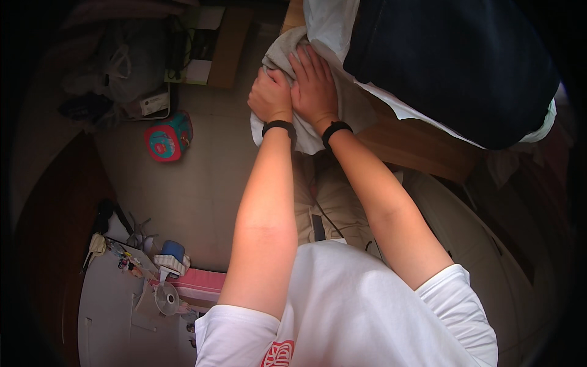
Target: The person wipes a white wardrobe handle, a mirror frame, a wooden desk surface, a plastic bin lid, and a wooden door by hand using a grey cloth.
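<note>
Cloth (282, 55), pale grey-beige, bunched; lay at the near edge of a wooden surface (416, 144), straight ahead of the body, directly beneath both hands. Long axis ran roughly from lower left to upper right, one white end drooping over the edge below the wrists.

Nearest: white short-sleeved shirt (361, 312) with red print, then khaki trousers (330, 202) with a thin dark cable across the lap.

Left hand (269, 95): closed into a loose fist, gripping a fold of the cloth; black band at the wrist. Nearer to the body than the other.

Right hand (313, 82): flat, fingers spread, pressed palm-down on the cloth, touching the left hand; black band likewise. Reached further along the cloth.

Beyond: white sheet (333, 24) with dark navy fabric (446, 61) on top, just beside the cloth on the right.

Far left, on the floor, well apart: teal and red box (168, 137); grey bags (122, 67). Lower left: small white fan (166, 298).
</note>
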`<state>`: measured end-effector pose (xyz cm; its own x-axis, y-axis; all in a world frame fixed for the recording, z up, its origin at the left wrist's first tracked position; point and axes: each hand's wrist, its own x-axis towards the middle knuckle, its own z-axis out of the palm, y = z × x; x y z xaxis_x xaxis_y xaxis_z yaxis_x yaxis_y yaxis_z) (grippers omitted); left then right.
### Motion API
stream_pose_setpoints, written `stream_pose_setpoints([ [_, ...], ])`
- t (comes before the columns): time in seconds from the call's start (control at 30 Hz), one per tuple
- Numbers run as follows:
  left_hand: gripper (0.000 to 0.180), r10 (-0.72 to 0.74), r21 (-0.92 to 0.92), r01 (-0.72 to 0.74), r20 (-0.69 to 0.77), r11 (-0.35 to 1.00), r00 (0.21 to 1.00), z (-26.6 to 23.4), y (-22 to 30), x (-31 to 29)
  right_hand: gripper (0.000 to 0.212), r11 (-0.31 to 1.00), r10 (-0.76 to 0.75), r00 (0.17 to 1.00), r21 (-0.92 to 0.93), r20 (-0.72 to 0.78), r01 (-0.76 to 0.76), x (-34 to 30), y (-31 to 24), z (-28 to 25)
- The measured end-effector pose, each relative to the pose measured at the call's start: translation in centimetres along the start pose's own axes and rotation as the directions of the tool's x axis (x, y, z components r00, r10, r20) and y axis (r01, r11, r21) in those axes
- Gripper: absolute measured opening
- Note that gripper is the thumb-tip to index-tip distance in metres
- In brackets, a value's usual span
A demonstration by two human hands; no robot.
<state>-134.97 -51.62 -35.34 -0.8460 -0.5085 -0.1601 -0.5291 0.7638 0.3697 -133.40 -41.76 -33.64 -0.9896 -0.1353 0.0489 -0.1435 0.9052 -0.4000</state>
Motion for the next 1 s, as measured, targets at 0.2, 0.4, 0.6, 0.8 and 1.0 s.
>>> stream_pose_setpoints([
  [0.2, 0.033, 0.012, -0.008, -0.012, -0.002, 1.0, 1.0, 0.2, -0.1, 0.1, 0.062, 0.975, 0.011, 1.0, 0.221, 0.027, -0.017, 0.2, 0.1, 0.2],
  [0.4, 0.03, 0.08, -0.046, -0.082, -0.028, 0.996, 0.996, 0.8, -0.8, 0.5, 0.061, 0.983, -0.006, 1.0, 0.185, -0.01, 0.007, 0.2, 0.4, 1.5],
  [0.6, 0.042, 0.229, -0.087, -0.251, -0.207, 0.964, 0.951, 2.4, -1.6, 1.5, 0.058, 0.995, -0.063, 0.99, 0.068, -0.123, 0.071, 0.7, 1.2, 3.6],
  [0.8, 0.056, 0.411, -0.063, -0.457, -0.342, 0.887, 0.845, 3.7, -4.0, 2.9, 0.056, 0.982, -0.064, 0.977, 0.163, -0.202, 0.098, 1.1, 0.9, 6.4],
  [1.0, 0.061, 0.667, -0.049, -0.682, -0.171, 0.729, 0.725, 3.5, -7.5, -1.6, 0.054, 0.972, 0.125, 0.961, 0.224, -0.246, -0.069, -5.7, 0.5, 6.5],
])
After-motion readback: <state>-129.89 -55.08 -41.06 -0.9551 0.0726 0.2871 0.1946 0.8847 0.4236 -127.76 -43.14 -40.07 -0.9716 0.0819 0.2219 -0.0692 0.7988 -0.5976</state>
